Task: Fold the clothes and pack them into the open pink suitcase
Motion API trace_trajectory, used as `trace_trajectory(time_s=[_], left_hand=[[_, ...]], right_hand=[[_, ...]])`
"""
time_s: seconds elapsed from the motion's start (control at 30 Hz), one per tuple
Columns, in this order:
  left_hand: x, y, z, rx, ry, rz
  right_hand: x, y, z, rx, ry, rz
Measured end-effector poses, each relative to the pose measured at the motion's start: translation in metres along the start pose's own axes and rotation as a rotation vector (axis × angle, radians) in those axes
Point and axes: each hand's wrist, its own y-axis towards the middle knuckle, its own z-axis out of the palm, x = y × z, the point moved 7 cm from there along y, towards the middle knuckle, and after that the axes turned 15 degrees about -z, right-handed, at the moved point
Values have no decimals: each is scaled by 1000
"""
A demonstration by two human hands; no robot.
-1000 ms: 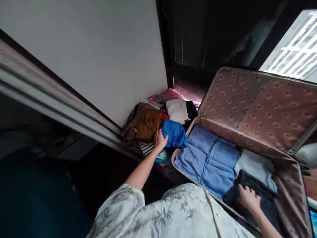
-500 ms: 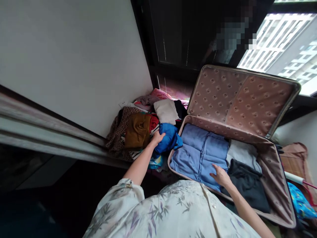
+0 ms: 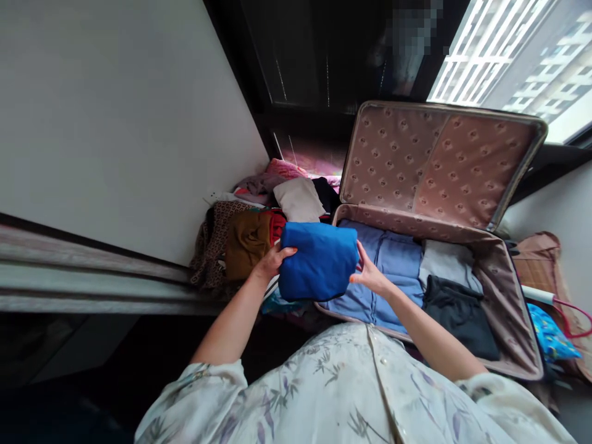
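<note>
A white wall (image 3: 115, 111) is seen on the left, with a dark window frame (image 3: 296, 68) and bright buildings beyond on the right. An open suitcase (image 3: 509, 308) is laid on the floor, its patterned lid (image 3: 439, 163) propped upright. Inside it, a light blue garment (image 3: 398, 265), a grey one (image 3: 446, 262) and a black one (image 3: 460, 314) are packed flat side by side. A pile of clothes (image 3: 250, 234) is heaped against the wall, just beside the suitcase. A folded blue garment (image 3: 319, 262) is held above the suitcase's near left corner, gripped at its left edge by the left hand (image 3: 271, 262) and at its right edge by the right hand (image 3: 370, 274); the hands are kept apart.
</note>
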Motion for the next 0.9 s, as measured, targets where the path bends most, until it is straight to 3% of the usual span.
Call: trace_trajectory(time_s=[0.13, 0.27, 0.37, 0.43, 0.5, 0.57, 0.63, 0.73, 0.8, 0.9], left_hand=[[-7, 1, 50, 99, -25, -52], [-5, 22, 84, 153, -91, -125], [28, 40, 108, 342, -64, -312], [63, 47, 121, 462, 8, -437], [100, 53, 130, 502, 74, -537], [130, 59, 134, 460, 109, -623], [145, 69, 134, 374, 113, -643], [135, 86, 135, 308, 162, -513], [126, 94, 135, 263, 358, -419], [126, 94, 131, 90, 720, -379]], right_hand=[[16, 4, 11, -40, 272, 139], [32, -5, -22, -236, 285, 193], [17, -24, -46, -366, 269, 254], [-13, -45, -51, -409, 296, 366], [-52, -70, -48, -421, 307, 520], [-85, -91, -45, -423, 283, 634], [-105, -101, -46, -436, 263, 666], [-113, -96, -54, -438, 248, 559], [-115, -88, -61, -387, 157, 470], [-129, -86, -64, -323, 8, 467]])
